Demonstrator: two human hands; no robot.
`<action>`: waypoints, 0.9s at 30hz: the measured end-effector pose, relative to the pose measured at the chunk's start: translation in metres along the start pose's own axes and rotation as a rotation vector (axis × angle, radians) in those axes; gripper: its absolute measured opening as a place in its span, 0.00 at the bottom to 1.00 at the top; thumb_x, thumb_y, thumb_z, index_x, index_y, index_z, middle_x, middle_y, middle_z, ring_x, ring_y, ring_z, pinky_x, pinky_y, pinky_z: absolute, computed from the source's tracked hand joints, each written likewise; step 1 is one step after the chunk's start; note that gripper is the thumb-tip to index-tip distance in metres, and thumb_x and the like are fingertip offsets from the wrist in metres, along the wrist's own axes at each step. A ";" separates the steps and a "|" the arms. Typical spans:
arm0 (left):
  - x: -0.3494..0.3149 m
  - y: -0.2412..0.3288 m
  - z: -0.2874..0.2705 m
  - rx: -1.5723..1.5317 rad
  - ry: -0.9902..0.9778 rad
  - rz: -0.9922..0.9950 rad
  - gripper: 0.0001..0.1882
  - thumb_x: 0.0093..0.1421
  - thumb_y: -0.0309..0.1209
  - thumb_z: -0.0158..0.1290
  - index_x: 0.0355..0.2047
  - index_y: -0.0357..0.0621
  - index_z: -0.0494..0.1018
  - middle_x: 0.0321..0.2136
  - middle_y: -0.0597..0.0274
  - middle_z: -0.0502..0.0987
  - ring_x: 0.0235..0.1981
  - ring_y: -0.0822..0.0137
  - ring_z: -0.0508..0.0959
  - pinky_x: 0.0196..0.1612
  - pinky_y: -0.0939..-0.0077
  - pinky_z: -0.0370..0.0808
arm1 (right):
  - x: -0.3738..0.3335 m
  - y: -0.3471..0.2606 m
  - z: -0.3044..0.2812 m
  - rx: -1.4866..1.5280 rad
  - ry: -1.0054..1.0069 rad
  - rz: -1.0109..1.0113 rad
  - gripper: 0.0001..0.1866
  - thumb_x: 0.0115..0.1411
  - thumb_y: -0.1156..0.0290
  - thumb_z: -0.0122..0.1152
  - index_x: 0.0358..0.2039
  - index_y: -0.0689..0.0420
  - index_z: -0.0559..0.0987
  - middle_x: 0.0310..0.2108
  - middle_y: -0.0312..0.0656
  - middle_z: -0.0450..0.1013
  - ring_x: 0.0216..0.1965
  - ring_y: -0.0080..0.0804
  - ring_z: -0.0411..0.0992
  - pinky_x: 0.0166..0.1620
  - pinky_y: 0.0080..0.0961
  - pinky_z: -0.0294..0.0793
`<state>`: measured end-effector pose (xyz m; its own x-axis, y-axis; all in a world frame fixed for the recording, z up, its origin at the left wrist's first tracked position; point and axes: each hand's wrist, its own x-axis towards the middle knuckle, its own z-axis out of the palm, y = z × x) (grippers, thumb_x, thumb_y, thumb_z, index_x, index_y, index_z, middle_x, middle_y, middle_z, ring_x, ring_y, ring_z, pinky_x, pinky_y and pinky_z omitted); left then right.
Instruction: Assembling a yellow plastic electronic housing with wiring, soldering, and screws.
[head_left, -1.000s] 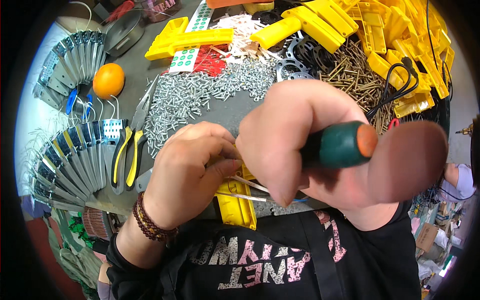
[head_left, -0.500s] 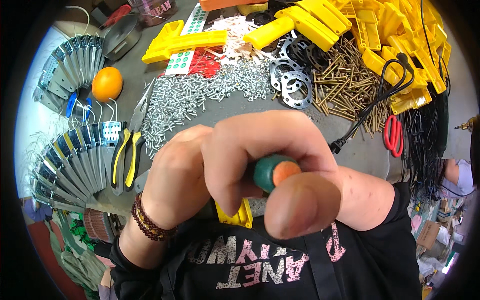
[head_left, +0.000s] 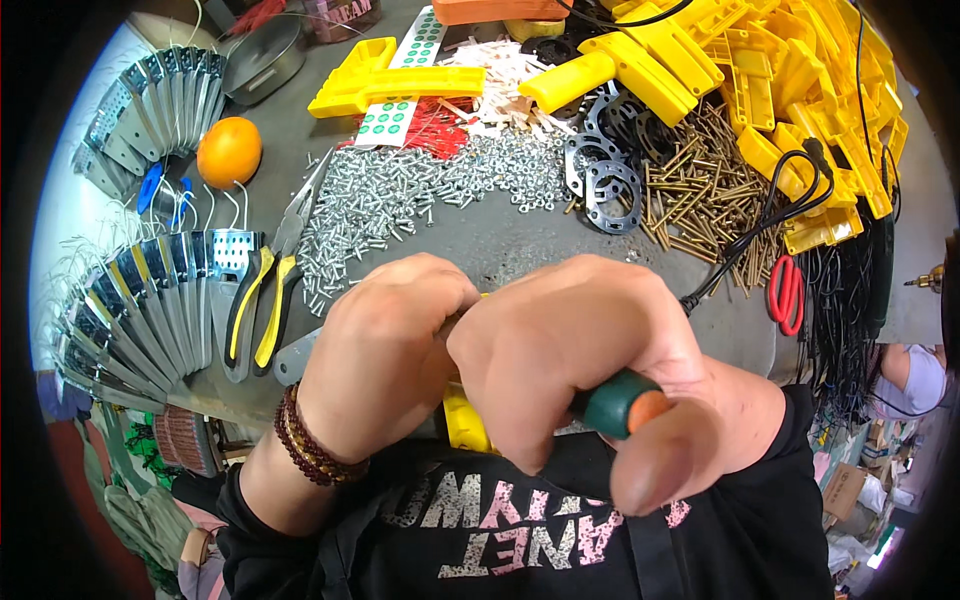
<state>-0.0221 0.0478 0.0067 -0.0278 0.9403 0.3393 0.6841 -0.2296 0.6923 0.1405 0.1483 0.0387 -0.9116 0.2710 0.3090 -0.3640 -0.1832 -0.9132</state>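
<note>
Hands meet close under our chin, so the small work sits right below our eyes. Our right hand is clenched around a screwdriver, its green handle with the orange end poking out beside the thumb, the shaft hidden behind the fingers. Our left hand, with a bead bracelet at the wrist, is closed around a yellow plastic part, most likely to steady it against the tool; only its lower end shows beneath the fists, at the near edge of the surface.

Beyond our knuckles lies a heap of small silver screws, with yellow-handled pliers to the left and an orange past them. Brass screws, black gaskets and a stack of yellow parts fill the right. Our own fists hide the point of contact.
</note>
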 end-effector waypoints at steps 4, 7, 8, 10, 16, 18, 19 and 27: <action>0.004 0.003 -0.005 0.056 -0.095 -0.032 0.07 0.48 0.20 0.55 0.30 0.37 0.75 0.31 0.51 0.77 0.36 0.47 0.77 0.40 0.62 0.74 | -0.003 -0.002 -0.003 -0.020 -0.018 -0.016 0.29 0.55 0.42 0.57 0.20 0.60 0.75 0.19 0.38 0.70 0.19 0.33 0.66 0.25 0.26 0.61; 0.006 0.004 -0.004 0.059 -0.106 -0.025 0.06 0.49 0.20 0.55 0.31 0.36 0.75 0.31 0.50 0.77 0.36 0.47 0.77 0.41 0.62 0.74 | 0.016 0.006 -0.003 -0.031 -0.026 -0.028 0.27 0.55 0.44 0.57 0.20 0.60 0.75 0.19 0.38 0.69 0.19 0.34 0.66 0.24 0.27 0.62; 0.004 0.004 -0.004 0.054 -0.099 -0.021 0.06 0.50 0.20 0.55 0.31 0.36 0.75 0.31 0.50 0.77 0.36 0.47 0.77 0.41 0.62 0.74 | 0.020 0.006 -0.006 -0.033 -0.033 -0.031 0.26 0.55 0.45 0.57 0.20 0.60 0.75 0.19 0.38 0.69 0.19 0.34 0.66 0.24 0.27 0.62; 0.003 0.004 -0.005 0.049 -0.090 -0.019 0.06 0.51 0.20 0.54 0.31 0.36 0.75 0.31 0.49 0.77 0.36 0.47 0.77 0.41 0.62 0.74 | 0.005 -0.008 -0.005 -0.038 -0.046 -0.039 0.25 0.55 0.46 0.57 0.20 0.60 0.75 0.19 0.38 0.69 0.19 0.35 0.66 0.24 0.28 0.62; 0.008 0.002 -0.012 -0.105 -0.264 -0.032 0.08 0.51 0.21 0.55 0.34 0.35 0.76 0.31 0.50 0.77 0.37 0.49 0.78 0.43 0.63 0.74 | -0.005 -0.003 -0.004 -0.067 -0.074 -0.063 0.23 0.55 0.51 0.57 0.19 0.60 0.74 0.18 0.39 0.69 0.19 0.38 0.67 0.24 0.29 0.63; 0.014 0.011 -0.013 -0.278 0.003 -0.119 0.14 0.48 0.23 0.58 0.38 0.36 0.77 0.32 0.54 0.78 0.39 0.56 0.80 0.44 0.67 0.74 | 0.003 0.005 -0.002 -0.083 -0.071 -0.069 0.22 0.55 0.52 0.57 0.19 0.60 0.74 0.18 0.39 0.69 0.20 0.38 0.67 0.24 0.30 0.63; 0.014 0.018 -0.024 -0.495 -0.014 -0.148 0.30 0.45 0.24 0.61 0.50 0.35 0.67 0.45 0.49 0.72 0.48 0.57 0.74 0.52 0.66 0.69 | 0.009 0.000 -0.001 -0.077 -0.047 0.014 0.19 0.54 0.55 0.56 0.19 0.60 0.73 0.20 0.40 0.70 0.21 0.35 0.68 0.25 0.27 0.63; 0.067 0.041 -0.040 -0.631 -0.192 0.379 0.21 0.44 0.25 0.63 0.40 0.30 0.75 0.38 0.46 0.79 0.39 0.60 0.80 0.43 0.70 0.75 | 0.033 -0.001 0.008 0.036 0.045 0.197 0.17 0.60 0.57 0.53 0.30 0.60 0.74 0.28 0.38 0.72 0.32 0.24 0.70 0.33 0.22 0.66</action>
<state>-0.0247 0.0914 0.0837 0.2925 0.7822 0.5500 0.0731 -0.5918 0.8028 0.1095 0.1499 0.0522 -0.9566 0.2687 0.1126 -0.1872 -0.2706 -0.9443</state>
